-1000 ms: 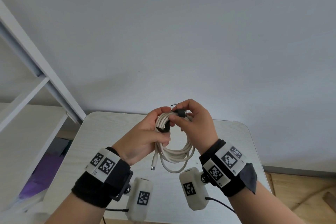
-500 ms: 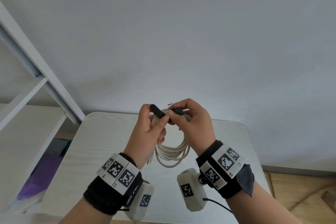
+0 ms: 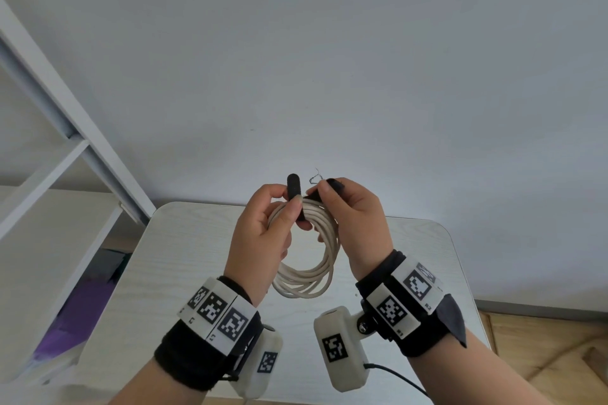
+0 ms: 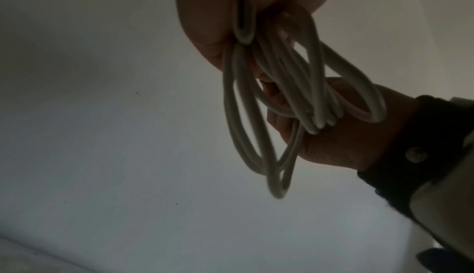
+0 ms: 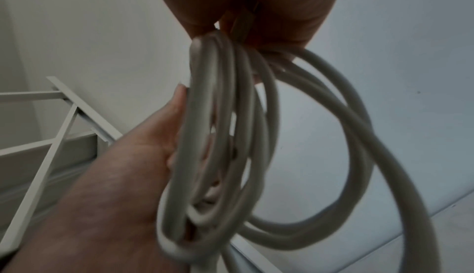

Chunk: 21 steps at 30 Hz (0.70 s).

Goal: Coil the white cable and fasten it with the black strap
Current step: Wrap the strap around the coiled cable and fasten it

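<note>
The white cable (image 3: 307, 276) hangs in several loops above the table, held up at its top between both hands. My left hand (image 3: 289, 204) pinches one end of the black strap (image 3: 293, 187), which sticks upward past the thumb. My right hand (image 3: 317, 196) pinches the strap's other end at the top of the coil. The strap passes around the top of the loops. In the left wrist view the cable (image 4: 259, 115) dangles from the fingers; in the right wrist view the cable (image 5: 212, 135) hangs beside my left palm (image 5: 123, 186). The strap is hidden in both wrist views.
A small light wooden table (image 3: 177, 273) lies below the hands, against a plain grey wall. A white shelf frame (image 3: 62, 128) stands at the left, with something purple (image 3: 65, 325) beneath it. Wooden floor (image 3: 543, 348) shows at the right.
Both hands rose a little with the coil. The left hand turned and brought the strap's free end up over the top of the loops, where it now stands upright.
</note>
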Each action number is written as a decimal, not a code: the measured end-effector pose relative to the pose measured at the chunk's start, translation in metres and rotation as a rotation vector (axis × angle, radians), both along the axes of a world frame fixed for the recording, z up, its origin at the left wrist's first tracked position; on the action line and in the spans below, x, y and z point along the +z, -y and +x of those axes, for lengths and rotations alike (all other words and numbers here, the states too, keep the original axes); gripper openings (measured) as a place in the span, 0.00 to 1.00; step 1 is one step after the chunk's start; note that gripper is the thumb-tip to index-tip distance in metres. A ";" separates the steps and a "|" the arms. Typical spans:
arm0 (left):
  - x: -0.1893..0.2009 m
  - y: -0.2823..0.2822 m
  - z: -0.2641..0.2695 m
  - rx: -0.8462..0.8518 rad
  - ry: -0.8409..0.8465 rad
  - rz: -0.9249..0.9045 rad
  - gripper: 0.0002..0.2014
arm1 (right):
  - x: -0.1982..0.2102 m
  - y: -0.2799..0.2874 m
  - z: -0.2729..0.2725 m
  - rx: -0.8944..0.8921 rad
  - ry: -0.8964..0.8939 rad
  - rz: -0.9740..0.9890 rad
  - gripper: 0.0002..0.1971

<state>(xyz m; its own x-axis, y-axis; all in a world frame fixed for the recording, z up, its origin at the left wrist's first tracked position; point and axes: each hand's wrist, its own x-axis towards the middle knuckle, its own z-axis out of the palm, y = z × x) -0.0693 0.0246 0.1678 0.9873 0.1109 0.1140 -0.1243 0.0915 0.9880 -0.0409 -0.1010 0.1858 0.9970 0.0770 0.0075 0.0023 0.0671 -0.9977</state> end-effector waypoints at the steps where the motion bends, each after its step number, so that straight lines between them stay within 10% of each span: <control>1: 0.000 0.000 0.000 0.006 -0.001 0.013 0.04 | -0.001 0.000 0.001 -0.007 0.003 -0.025 0.12; 10: 0.000 0.000 -0.002 -0.002 0.027 0.135 0.16 | -0.007 -0.001 0.007 -0.037 0.008 -0.125 0.13; 21: -0.002 -0.002 0.002 0.045 0.048 0.215 0.04 | -0.007 0.000 0.007 -0.046 0.005 -0.138 0.11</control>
<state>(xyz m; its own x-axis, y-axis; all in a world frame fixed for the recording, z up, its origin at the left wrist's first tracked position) -0.0674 0.0267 0.1655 0.9748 0.1226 0.1864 -0.1708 -0.1271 0.9771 -0.0335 -0.1009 0.1793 0.9995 0.0322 0.0045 0.0068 -0.0707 -0.9975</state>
